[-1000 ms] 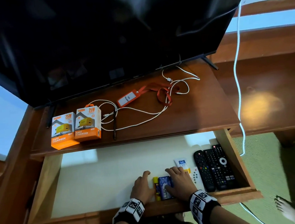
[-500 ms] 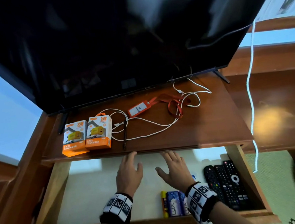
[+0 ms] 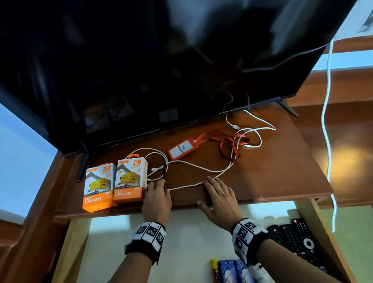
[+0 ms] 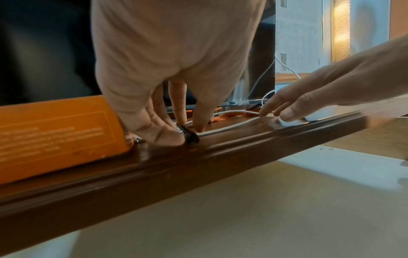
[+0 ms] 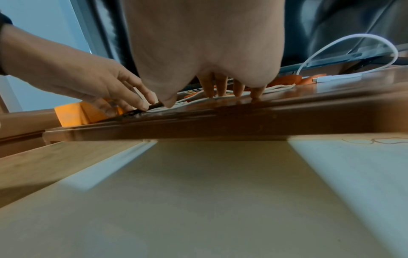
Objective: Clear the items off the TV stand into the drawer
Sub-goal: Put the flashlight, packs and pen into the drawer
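Grip: left hand (image 3: 156,199) pinches thin black pen (image 4: 187,133) on brown wooden tabletop (image 3: 274,174) beside orange charger boxes (image 3: 130,180); right hand (image 3: 219,197) spread, fingertips on white cable (image 3: 189,185). Open drawer (image 3: 185,243) below.

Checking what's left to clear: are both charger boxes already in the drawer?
No, both charger boxes sit on the TV stand.

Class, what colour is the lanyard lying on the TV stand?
Red-orange; the lanyard shows best in the head view.
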